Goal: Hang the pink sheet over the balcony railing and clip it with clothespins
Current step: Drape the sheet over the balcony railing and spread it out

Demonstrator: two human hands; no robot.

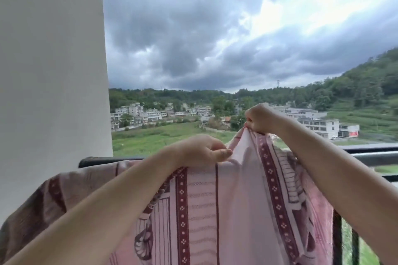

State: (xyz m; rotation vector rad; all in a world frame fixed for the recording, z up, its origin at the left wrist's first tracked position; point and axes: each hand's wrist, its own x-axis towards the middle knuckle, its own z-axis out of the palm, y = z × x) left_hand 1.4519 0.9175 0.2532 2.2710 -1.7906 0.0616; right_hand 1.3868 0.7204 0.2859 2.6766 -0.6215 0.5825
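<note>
The pink sheet (234, 204), patterned with dark red bands, hangs in front of me against the dark balcony railing (374, 150). My left hand (200, 150) pinches its upper edge at rail height, near the middle. My right hand (261, 118) pinches a fold of the same edge and holds it lifted above the rail. The sheet's left part drapes over the rail toward the wall. No clothespins are in view.
A white wall or pillar (51, 71) fills the left side, meeting the rail's left end. Vertical railing bars (337, 241) show at the lower right. Beyond the rail lie fields, houses and wooded hills under a cloudy sky.
</note>
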